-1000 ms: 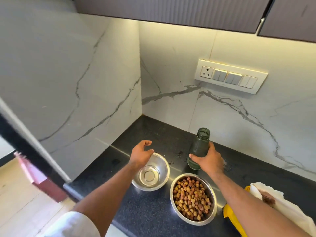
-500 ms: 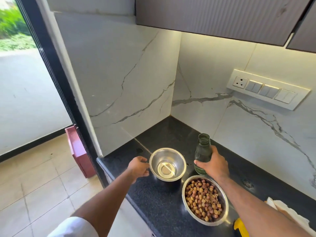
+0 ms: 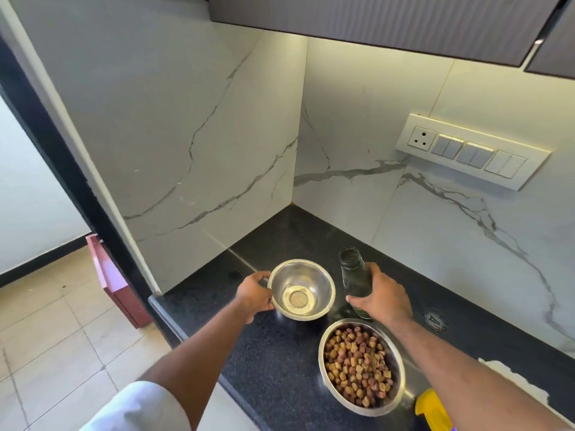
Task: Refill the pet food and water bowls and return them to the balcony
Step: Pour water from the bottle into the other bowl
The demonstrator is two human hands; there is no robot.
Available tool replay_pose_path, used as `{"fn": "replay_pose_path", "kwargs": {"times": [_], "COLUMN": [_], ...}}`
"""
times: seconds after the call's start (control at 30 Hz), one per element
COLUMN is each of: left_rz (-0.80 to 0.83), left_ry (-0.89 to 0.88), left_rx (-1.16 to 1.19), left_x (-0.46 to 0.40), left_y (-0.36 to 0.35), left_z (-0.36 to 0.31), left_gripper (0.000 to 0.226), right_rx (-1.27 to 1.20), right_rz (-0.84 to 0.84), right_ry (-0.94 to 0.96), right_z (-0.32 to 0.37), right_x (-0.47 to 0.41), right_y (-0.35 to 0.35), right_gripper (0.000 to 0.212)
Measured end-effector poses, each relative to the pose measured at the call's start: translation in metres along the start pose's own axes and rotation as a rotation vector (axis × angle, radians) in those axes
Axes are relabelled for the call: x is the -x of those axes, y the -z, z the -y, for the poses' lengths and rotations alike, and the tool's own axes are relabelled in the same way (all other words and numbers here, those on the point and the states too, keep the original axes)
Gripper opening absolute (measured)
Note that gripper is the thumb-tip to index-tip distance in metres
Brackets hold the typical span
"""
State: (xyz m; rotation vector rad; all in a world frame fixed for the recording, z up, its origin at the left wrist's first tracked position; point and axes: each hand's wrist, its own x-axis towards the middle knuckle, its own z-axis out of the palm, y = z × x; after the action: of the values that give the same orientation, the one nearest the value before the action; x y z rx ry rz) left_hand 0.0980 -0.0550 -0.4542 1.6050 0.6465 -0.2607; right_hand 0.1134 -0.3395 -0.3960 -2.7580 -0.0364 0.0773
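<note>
A small steel bowl [image 3: 320, 276] with a little water in its bottom is held just above the black counter [image 3: 273, 362]. My left hand [image 3: 253, 295] grips its left rim. Right of it stands an uncapped clear glass bottle [image 3: 353, 272], and my right hand [image 3: 384, 298] is wrapped around its lower part. A larger steel bowl [image 3: 361, 367] full of brown kibble sits on the counter in front of the bottle.
A yellow packet [image 3: 432, 410] and a white bag [image 3: 513, 382] lie at the right near edge. Marble walls close the counter's corner, with a switch panel [image 3: 469, 150] at right. A dark door frame [image 3: 59, 157] and a maroon box [image 3: 115, 284] stand at left over tiled floor.
My left hand came down from above the small bowl, took hold of its left rim and lifted it slightly. The right hand stays on the bottle. The view swung left, then back.
</note>
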Motion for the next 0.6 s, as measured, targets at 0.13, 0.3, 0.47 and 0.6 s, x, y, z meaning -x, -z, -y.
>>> {"fn": "replay_pose_path", "kwargs": {"times": [0.13, 0.3, 0.47, 0.6], "left_rz": [0.023, 0.04, 0.071, 0.093], "left_ry": [-0.015, -0.021, 0.0, -0.028], "left_rx": [0.001, -0.054, -0.084, -0.137], "left_x": [-0.014, -0.031, -0.043, -0.048], "left_y": [-0.01, -0.014, -0.012, -0.013], "left_z": [-0.011, -0.015, -0.021, -0.025], "left_gripper": [0.063, 0.061, 0.066, 0.066], "right_rx": [0.12, 0.291, 0.446, 0.508], "right_rz": [-0.009, 0.023, 0.059, 0.083], "right_ry": [0.001, 0.031, 0.072, 0.092], "right_z": [-0.008, -0.014, -0.019, -0.021], "right_x": [-0.009, -0.019, -0.027, -0.033], "right_y": [0.004, 0.006, 0.003, 0.0], "right_gripper": [0.082, 0.095, 0.091, 0.089]}}
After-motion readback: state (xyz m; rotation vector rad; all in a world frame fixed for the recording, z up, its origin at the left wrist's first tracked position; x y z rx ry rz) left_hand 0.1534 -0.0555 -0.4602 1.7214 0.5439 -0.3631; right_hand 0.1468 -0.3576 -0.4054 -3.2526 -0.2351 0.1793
